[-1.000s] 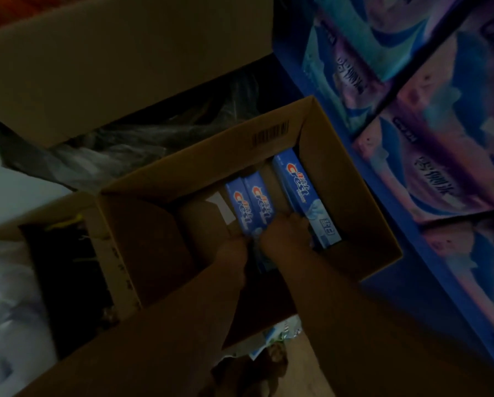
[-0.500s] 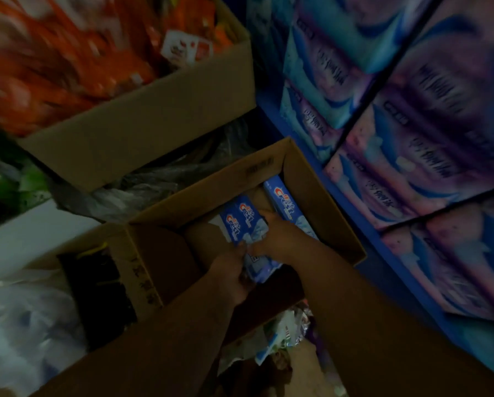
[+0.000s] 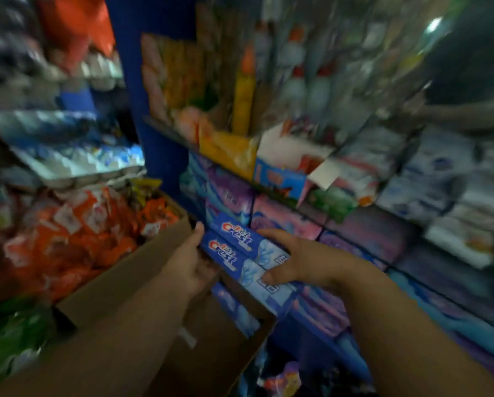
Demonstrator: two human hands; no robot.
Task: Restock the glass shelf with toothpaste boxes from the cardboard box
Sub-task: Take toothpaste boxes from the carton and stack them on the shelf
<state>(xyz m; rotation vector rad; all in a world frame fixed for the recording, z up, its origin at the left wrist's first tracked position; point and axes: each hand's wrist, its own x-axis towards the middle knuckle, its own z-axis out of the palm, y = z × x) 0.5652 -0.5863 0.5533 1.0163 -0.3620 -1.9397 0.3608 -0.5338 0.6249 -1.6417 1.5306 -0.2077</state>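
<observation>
Toothpaste boxes (image 3: 240, 247) are now rising above the cardboard box (image 3: 211, 353), left hand (image 3: 191, 262) and right hand (image 3: 291, 259) gripping their ends. Shelving is pending; one more is lying inside.

Bare left hand (image 3: 193, 262), bare right hand (image 3: 294, 262), left forearm (image 3: 111, 339) and right forearm (image 3: 397, 325) bare to the lower edge, outlines motion-blurred

I see two blue Crest toothpaste boxes (image 3: 240, 250) side by side, long edges touching, tilted with the logo end raised. My left hand (image 3: 190, 260) holds that logo end and my right hand (image 3: 294, 262) grips across the pale end. Below both hands, a third toothpaste box (image 3: 234, 306) lies in the open brown cardboard box (image 3: 211, 356).
</observation>
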